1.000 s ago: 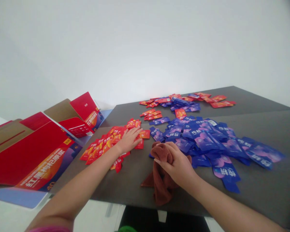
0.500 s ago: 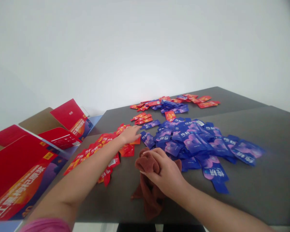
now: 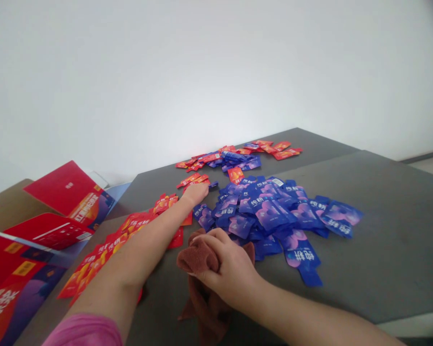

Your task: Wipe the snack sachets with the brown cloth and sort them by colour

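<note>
My right hand (image 3: pixel 227 262) is wrapped round a bunched brown cloth (image 3: pixel 198 257), whose loose end hangs below it over the grey table. My left hand (image 3: pixel 197 193) reaches forward, its fingers closed on a blue sachet (image 3: pixel 213 184) whose end sticks out past them; most of that sachet is hidden by the hand. Just right of both hands spreads a large pile of blue sachets (image 3: pixel 260 206) with purple print. Under and beside my left arm lie many red-orange sachets (image 3: pixel 110 245). A small group of red sachets (image 3: pixel 193 179) sits just beyond my left hand.
A mixed heap of red and blue sachets (image 3: pixel 234 156) lies farther back near the white wall (image 3: pixel 216 72). On the left stand open red cardboard boxes (image 3: pixel 68 190) with raised flaps. The grey table (image 3: pixel 382 230) extends to the right.
My left hand has closed from stretched fingers onto a blue sachet. The right hand keeps the cloth. The whole view has turned, shifting things leftward.
</note>
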The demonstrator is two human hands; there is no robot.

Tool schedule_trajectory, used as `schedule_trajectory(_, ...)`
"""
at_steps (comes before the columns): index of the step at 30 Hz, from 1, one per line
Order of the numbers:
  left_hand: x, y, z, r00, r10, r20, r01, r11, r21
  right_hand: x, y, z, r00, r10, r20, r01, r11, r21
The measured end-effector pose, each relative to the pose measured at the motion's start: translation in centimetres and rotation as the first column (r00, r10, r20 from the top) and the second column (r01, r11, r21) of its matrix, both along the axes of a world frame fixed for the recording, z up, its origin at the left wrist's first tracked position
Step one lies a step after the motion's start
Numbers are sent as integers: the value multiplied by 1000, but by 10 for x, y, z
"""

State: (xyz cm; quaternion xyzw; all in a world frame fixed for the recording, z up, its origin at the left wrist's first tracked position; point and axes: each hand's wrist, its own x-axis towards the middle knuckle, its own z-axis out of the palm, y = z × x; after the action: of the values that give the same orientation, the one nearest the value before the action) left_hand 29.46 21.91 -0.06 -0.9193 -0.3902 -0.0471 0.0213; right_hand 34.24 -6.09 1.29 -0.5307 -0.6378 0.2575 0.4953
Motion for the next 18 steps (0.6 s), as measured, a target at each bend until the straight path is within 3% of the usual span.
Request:
schedule_trajectory(4,-13,-19,29,979,127,161,-138,989,56,1,-1,0,996,-72,-54,74,997,37)
schedule_trajectory(8,-38,-81,55,928,189,323,-202,979,9,5,-1,-1,923,-359,-137,373,922,104)
schedule_trajectory(10,-51,-125,60,838,215,501,-104,965,-239,7,-2,-1,902,-423,-90,432,890,149)
schedule_trajectory(11,-58,-147,60,804,214,555,2,932,-363,9,-1,0,909,-416,-33,415,892,177)
schedule_trajectory(13,-71,-183,59,766,235,598,183,812,-554,13,1,0,927,-363,90,338,916,218)
schedule_trajectory(15,-83,-206,60,758,252,602,208,781,-589,19,7,-1,931,-344,120,316,926,206)
schedule_trajectory(18,-99,-221,66,789,250,561,117,835,-537,28,22,-3,905,-411,-110,420,904,77)
